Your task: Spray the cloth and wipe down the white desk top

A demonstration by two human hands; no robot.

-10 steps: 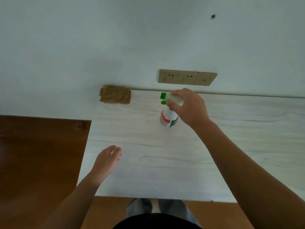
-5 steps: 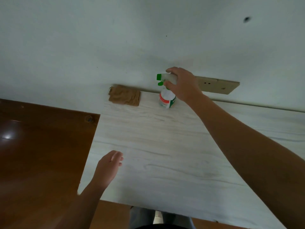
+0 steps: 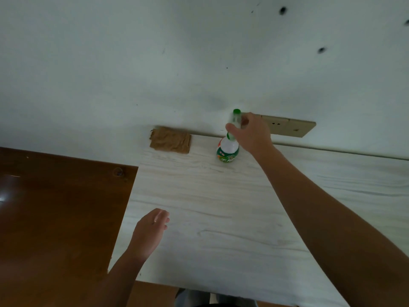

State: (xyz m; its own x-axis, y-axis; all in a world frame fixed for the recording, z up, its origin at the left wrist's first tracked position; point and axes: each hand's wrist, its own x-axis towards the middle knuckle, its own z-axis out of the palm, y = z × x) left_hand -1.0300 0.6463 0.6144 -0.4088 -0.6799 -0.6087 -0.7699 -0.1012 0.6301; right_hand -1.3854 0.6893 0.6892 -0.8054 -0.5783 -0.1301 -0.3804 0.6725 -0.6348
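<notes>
A white spray bottle (image 3: 228, 151) with a green nozzle and a green and red label stands upright on the white desk top (image 3: 221, 207), close to the back wall. My right hand (image 3: 251, 135) grips its neck and trigger head. A folded brown cloth (image 3: 170, 143) lies flat at the desk's back edge, just left of the bottle and apart from it. My left hand (image 3: 150, 231) hovers over the desk's front left part, fingers relaxed and holding nothing.
A dark brown wooden surface (image 3: 59, 213) adjoins the desk on the left. A tan socket strip (image 3: 287, 128) is fixed to the wall behind the bottle. The pale wall rises straight from the desk's back edge.
My right hand carried the bottle from mid-desk back toward the wall and set it upright near the cloth. The left hand stayed roughly in place.
</notes>
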